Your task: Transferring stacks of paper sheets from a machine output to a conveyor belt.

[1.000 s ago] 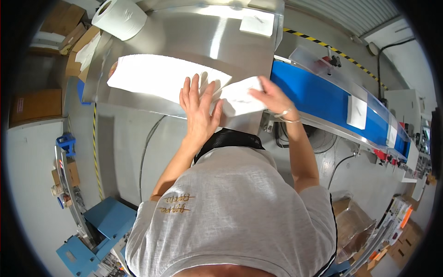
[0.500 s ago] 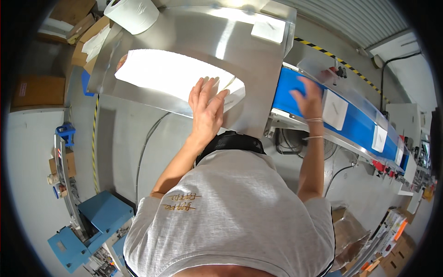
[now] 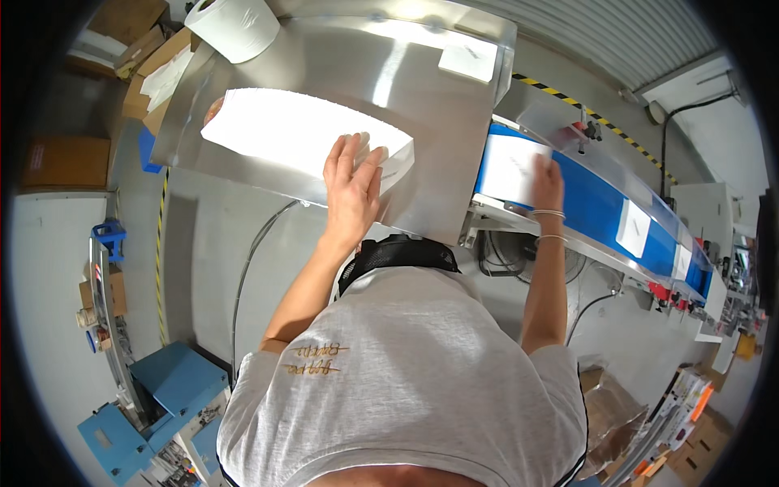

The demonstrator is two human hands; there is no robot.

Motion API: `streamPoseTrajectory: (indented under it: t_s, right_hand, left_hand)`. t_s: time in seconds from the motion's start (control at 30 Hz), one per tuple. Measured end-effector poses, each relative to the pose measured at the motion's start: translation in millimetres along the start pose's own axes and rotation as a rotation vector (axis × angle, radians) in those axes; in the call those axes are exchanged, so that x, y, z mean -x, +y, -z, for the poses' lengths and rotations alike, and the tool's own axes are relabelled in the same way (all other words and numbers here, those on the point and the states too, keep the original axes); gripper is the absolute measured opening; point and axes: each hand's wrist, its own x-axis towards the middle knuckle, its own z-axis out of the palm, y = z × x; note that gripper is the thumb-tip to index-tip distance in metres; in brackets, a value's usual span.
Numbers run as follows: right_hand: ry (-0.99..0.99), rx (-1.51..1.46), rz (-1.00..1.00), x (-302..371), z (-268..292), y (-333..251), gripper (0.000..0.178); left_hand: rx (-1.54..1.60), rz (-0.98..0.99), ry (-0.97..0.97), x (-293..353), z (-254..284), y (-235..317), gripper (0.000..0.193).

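A long fanned row of white cards or sheets (image 3: 284,128) lies on the steel table. My left hand (image 3: 350,191) rests on its right end, fingers extended and slightly apart. At the left end of the blue conveyor belt (image 3: 588,209) is another white card (image 3: 511,169) with a small dark mark. My right hand (image 3: 548,183) has its fingers at that card's right edge; they are a little blurred and look closed on it. Farther right, the belt carries a second white card (image 3: 633,229) and a third white card (image 3: 682,261).
The steel table (image 3: 438,122) meets the belt on my right. A white roll (image 3: 234,31) stands at its back left, and a white card pad (image 3: 468,61) at its back right. A clear guard and red clamps (image 3: 586,130) line the belt's far side. Cables run across the floor below.
A white card has come from the right end of the row onto the belt's start, with my right hand at it. The cards farther along the belt have moved right. My left hand shifted slightly left.
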Motion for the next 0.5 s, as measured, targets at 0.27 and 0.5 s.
streamPoseTrajectory:
  t_s: [0.27,0.5]
  right_hand:
    - [0.095,0.392,0.048,-7.2,27.5,-41.3,0.053]
    - [-0.725,-0.563,0.405,-10.7,-51.4,-159.4,0.048]
  left_hand:
    - [0.033,-0.045,0.013,-0.8,0.3,1.0,0.028]
    - [-0.016,-0.091,-0.083,-9.5,4.8,12.6,0.029]
